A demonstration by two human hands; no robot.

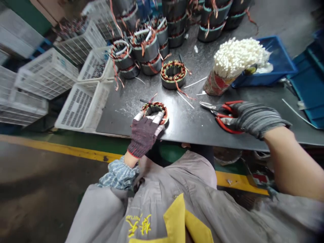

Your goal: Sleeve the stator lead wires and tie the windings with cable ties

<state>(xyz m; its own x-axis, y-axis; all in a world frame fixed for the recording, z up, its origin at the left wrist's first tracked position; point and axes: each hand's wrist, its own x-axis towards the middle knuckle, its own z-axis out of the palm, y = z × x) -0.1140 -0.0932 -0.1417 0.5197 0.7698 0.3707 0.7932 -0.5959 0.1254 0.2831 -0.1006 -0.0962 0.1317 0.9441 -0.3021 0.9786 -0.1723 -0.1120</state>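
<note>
My left hand (146, 133), in a dark glove with pale fingertips, rests on a stator (164, 109) with copper windings near the table's front edge. Its fingers reach over the ring's rim and grip it. On the right, my right hand (255, 118) wears a grey striped glove and holds red-handled scissors (215, 110). The blades point left, just above or on the tabletop, and touch no stator. Behind the held stator stands another stator (173, 81) with a copper lead hanging forward. Thin white strips (186, 100) lie beside it.
Stacked stators (146, 50) stand at the back of the dark table (121, 116). A wrapped holder (217, 82) is packed with thin white strips (235, 55), beside a blue bin (280, 64). White plastic crates (76, 106) adjoin the table's left side; another blue container (308, 84) is far right.
</note>
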